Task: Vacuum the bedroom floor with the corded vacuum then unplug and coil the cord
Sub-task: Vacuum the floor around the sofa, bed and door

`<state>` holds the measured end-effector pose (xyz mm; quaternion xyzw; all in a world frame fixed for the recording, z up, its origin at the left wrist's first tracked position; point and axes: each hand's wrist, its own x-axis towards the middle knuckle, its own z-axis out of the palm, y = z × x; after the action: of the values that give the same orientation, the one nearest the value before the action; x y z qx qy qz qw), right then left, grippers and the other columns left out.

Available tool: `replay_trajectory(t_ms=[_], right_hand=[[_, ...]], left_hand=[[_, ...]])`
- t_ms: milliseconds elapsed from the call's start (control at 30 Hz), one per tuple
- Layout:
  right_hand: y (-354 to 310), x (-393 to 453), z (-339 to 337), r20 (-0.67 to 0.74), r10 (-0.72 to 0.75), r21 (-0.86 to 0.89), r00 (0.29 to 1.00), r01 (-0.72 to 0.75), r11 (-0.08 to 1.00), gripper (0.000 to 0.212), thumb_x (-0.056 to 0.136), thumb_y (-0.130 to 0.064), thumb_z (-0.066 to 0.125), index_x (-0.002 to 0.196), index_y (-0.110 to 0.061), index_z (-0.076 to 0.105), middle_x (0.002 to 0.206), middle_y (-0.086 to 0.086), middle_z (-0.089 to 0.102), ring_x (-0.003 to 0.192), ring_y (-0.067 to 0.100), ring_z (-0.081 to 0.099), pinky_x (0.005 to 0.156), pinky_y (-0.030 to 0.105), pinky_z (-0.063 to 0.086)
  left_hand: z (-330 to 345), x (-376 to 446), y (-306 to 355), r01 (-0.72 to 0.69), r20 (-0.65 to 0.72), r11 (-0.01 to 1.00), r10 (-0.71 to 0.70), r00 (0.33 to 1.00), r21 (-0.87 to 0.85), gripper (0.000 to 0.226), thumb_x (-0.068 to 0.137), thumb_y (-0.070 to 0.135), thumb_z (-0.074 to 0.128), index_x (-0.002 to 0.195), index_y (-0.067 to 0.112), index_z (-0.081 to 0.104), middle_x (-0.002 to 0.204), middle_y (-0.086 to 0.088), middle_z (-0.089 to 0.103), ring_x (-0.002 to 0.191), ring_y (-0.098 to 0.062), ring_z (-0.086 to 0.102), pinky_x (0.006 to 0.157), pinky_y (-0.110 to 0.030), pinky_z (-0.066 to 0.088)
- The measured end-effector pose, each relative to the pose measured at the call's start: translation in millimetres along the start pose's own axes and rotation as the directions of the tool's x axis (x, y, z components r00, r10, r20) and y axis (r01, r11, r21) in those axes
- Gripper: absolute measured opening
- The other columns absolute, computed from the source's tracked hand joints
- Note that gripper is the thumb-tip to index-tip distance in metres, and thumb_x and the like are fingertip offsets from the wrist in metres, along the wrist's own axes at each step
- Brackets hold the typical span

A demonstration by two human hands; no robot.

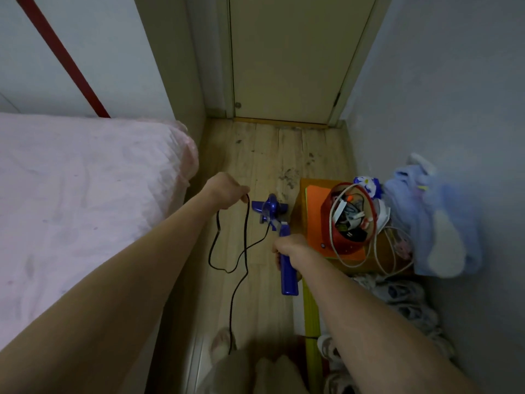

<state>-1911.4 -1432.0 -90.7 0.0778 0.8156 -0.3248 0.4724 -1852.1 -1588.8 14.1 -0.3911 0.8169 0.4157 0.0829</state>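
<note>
A blue stick vacuum (pixel 271 209) stands on the wooden floor (pixel 264 155) in the narrow gap between bed and wall, its head next to dark dirt specks. My right hand (pixel 291 247) grips the vacuum's blue handle (pixel 288 277). My left hand (pixel 227 190) is raised to the left of the vacuum head and pinches the black cord (pixel 227 268). The cord hangs from it in loops, runs to the vacuum body and trails down the floor toward my feet.
A bed with a pink sheet (pixel 85 194) fills the left. An orange box (pixel 315 220) with a red basket of cables (pixel 352 217) sits right of the vacuum, with blue cloth (pixel 437 220) and clothes behind. A closed door (pixel 287 58) ends the aisle.
</note>
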Motion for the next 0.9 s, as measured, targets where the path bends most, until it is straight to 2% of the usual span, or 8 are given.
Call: replay_trajectory(t_ms=[333,467,567,667,800,900], right_hand=[[-95.4,68.4,-10.9,-0.050,0.052,0.015,0.997,-0.051,0.999,0.025,0.081,-0.003,0.063,0.106,-0.001,0.059,0.067,0.010,0.063,0.052,0.020,0.059,0.051,0.027,0.051],[-144.2,92.9,-15.2,-0.098,0.054,0.026,0.994,-0.052,0.998,0.020,0.082,-0.004,0.063,0.101,-0.001,0.061,0.066,0.010,0.063,0.056,0.021,0.061,0.061,0.031,0.056],[-171.8,110.4,-13.7,-0.121,0.044,0.036,0.992,-0.040,0.999,0.023,0.082,-0.003,0.063,0.104,0.000,0.060,0.069,0.011,0.063,0.057,0.021,0.062,0.061,0.032,0.056],[-192.6,124.0,-6.8,-0.113,0.049,0.043,0.992,-0.044,0.998,0.025,0.081,-0.002,0.063,0.106,0.000,0.059,0.072,0.010,0.064,0.059,0.021,0.062,0.070,0.035,0.058],[-199.3,130.5,1.4,-0.085,0.054,0.028,0.995,-0.052,0.998,0.025,0.081,-0.002,0.062,0.106,-0.001,0.060,0.071,0.010,0.064,0.062,0.022,0.063,0.081,0.038,0.058],[-197.4,125.5,3.0,-0.076,0.047,0.057,0.996,-0.043,0.997,0.023,0.082,-0.003,0.061,0.106,-0.002,0.060,0.070,0.009,0.063,0.059,0.020,0.061,0.070,0.034,0.057]], left_hand=[[-36.5,128.1,20.9,-0.026,0.016,1.000,0.026,1.000,0.003,0.033,0.094,0.036,0.055,0.070,0.015,0.063,0.068,-0.002,0.056,0.056,-0.010,0.044,0.060,-0.022,0.042],[-64.3,176.3,25.7,-0.018,0.044,0.999,0.016,0.999,0.033,0.031,0.094,0.033,0.056,0.069,0.015,0.062,0.064,-0.001,0.053,0.054,-0.010,0.043,0.057,-0.023,0.039],[-79.4,205.1,28.7,-0.004,0.068,0.998,0.000,0.998,0.056,0.028,0.094,0.031,0.056,0.073,0.014,0.062,0.072,-0.001,0.055,0.062,-0.010,0.048,0.064,-0.024,0.042],[-90.4,228.4,25.8,0.014,0.079,0.997,-0.019,0.997,0.074,0.027,0.095,0.031,0.056,0.077,0.011,0.063,0.075,-0.002,0.056,0.068,-0.011,0.052,0.073,-0.028,0.046],[-95.8,238.8,20.2,0.039,0.117,0.994,-0.050,0.992,0.098,0.028,0.095,0.031,0.056,0.076,0.011,0.061,0.073,-0.002,0.055,0.066,-0.011,0.051,0.072,-0.028,0.046],[-98.9,235.8,24.0,0.025,0.120,0.994,-0.038,0.992,0.104,0.028,0.096,0.030,0.054,0.075,0.011,0.061,0.070,0.000,0.052,0.063,-0.009,0.047,0.076,-0.028,0.042]])
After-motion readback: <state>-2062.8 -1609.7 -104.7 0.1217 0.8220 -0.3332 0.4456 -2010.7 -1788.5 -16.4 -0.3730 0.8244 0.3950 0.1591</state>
